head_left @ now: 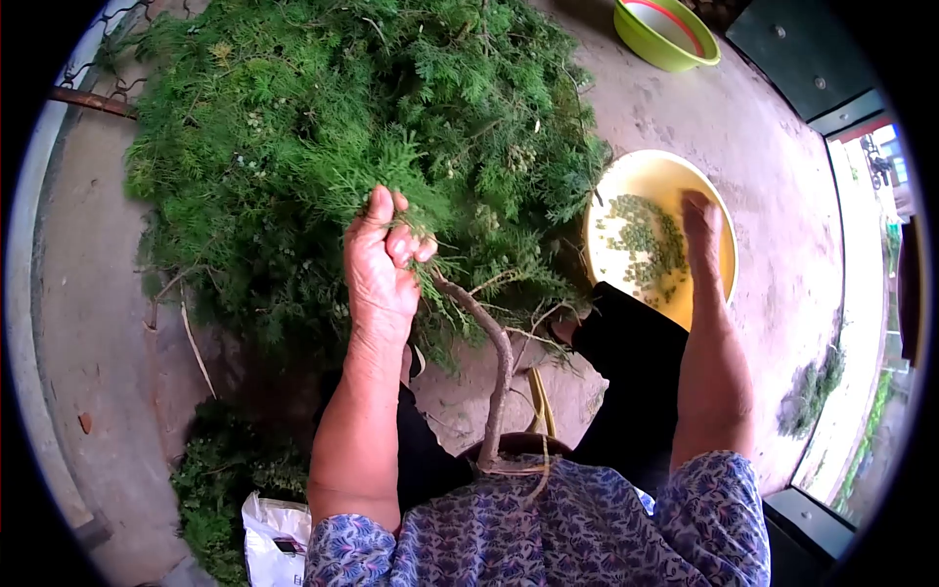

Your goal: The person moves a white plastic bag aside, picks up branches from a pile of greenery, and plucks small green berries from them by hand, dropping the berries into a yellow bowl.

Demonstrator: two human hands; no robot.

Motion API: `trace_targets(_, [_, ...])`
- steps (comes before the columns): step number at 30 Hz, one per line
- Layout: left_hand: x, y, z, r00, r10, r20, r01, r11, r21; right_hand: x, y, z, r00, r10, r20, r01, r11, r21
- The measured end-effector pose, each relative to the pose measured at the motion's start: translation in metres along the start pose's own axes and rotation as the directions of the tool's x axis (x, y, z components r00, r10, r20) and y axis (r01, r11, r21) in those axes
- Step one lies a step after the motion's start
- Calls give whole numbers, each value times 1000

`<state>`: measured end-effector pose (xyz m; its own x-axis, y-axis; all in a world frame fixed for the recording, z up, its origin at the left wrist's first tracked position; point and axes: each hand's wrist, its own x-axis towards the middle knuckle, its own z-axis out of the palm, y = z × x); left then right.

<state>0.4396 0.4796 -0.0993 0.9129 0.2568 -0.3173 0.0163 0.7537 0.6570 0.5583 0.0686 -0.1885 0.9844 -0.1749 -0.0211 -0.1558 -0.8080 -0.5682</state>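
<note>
My left hand [383,245] is closed on a green leafy sprig [396,166] at the front edge of a big heap of evergreen branches [293,108]. A bare, curved brown branch [501,362] runs from beside this hand down to my lap. Over the right side of a yellow basin [608,186] is my right hand [701,220], its fingers pointing down and partly blurred; whether they hold anything is hidden. Small green pieces [641,240] lie scattered in the basin.
A lime-green basin [665,51] stands at the upper right, near a dark cabinet [792,49]. More greenery [210,489] and a white bag [276,538] lie at the lower left. A small green clump [814,391] is on the floor at right.
</note>
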Motion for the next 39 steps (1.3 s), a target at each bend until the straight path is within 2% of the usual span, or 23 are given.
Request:
trace_targets(1, [1,-1,-2,1000,2,12,-1,1000,-14,-36,-55,2,992,-120,25,81,794,602])
trace_targets(2, [2,-1,-2,1000,9,28,-8,1000,-27,-48,-86,5,968,-62,244,-108,774,624])
trace_targets(4, [1,-3,-3,1000,16,23,-16,1000,-20,-74,-122,14,789,-120,603,-177,895,409])
trace_targets(6, [0,-3,-3,999,44,14,-44,999,-7,-101,-137,28,621,-345,704,-62,874,482])
trace_targets(8, [-3,-4,0,999,54,5,-54,998,18,-121,-163,36,597,-239,766,-207,876,435])
trace_targets(11, [-7,-8,4,999,44,-18,-43,998,38,-135,-174,54,380,-52,924,-534,803,265])
trace_targets(14, [-10,-10,5,998,63,-22,-62,997,45,-156,-160,98,421,-56,905,-800,448,400])
trace_targets(15, [-10,-11,3,997,39,-61,-37,999,37,-158,-160,110,423,-60,904,-797,450,403])
trace_targets(17, [-14,-8,2,998,39,-55,-37,999,29,-161,-166,121,579,-21,815,-791,228,568])
trace_targets(20, [-17,0,0,998,33,-54,-32,999,18,-157,-185,112,642,-22,766,-754,162,637])
trace_targets(22, [-14,5,2,951,133,-279,-63,967,247,-155,-194,110,670,-46,741,-732,125,670])
trace_targets(23, [-12,8,-11,976,87,-198,-22,951,308,-155,-198,107,667,-74,741,-727,151,670])
trace_targets(24, [-5,8,-22,968,192,-160,-64,808,586,-155,-202,106,664,-105,741,-720,179,671])
trace_targets(25, [-7,15,-20,932,362,-9,-89,253,963,-156,-206,104,674,-144,725,-687,240,686])
trace_targets(26, [-9,21,-19,893,398,209,-29,-413,910,-158,-212,101,675,-153,721,-682,242,690])
trace_targets(27, [-3,21,-32,829,430,358,-2,-637,771,-161,-217,97,708,-144,691,-641,278,715])
trace_targets(28, [-5,23,-28,827,435,356,3,-636,771,-165,-221,94,737,-134,663,-603,313,734])
trace_targets(30, [-13,30,-10,610,533,587,28,-754,656,-171,-223,96,732,-166,661,-600,302,740])
trace_targets(32, [-19,28,-2,678,520,519,-104,-632,768,-176,-223,102,782,-181,596,-479,438,761])
trace_targets(34, [-23,26,3,990,132,59,-43,-122,992,-179,-225,101,807,-209,552,-409,478,778])
trace_targets(36, [-23,6,-5,987,62,151,-163,386,908,-181,-229,95,821,-284,495,-202,667,718])
trace_targets(38, [-19,-1,-6,995,-41,96,-62,513,856,-183,-232,97,840,-282,465,-170,676,717])
trace_targets(39, [-17,-6,-6,995,-68,67,-6,658,753,-184,-234,94,841,-362,402,0,742,670])
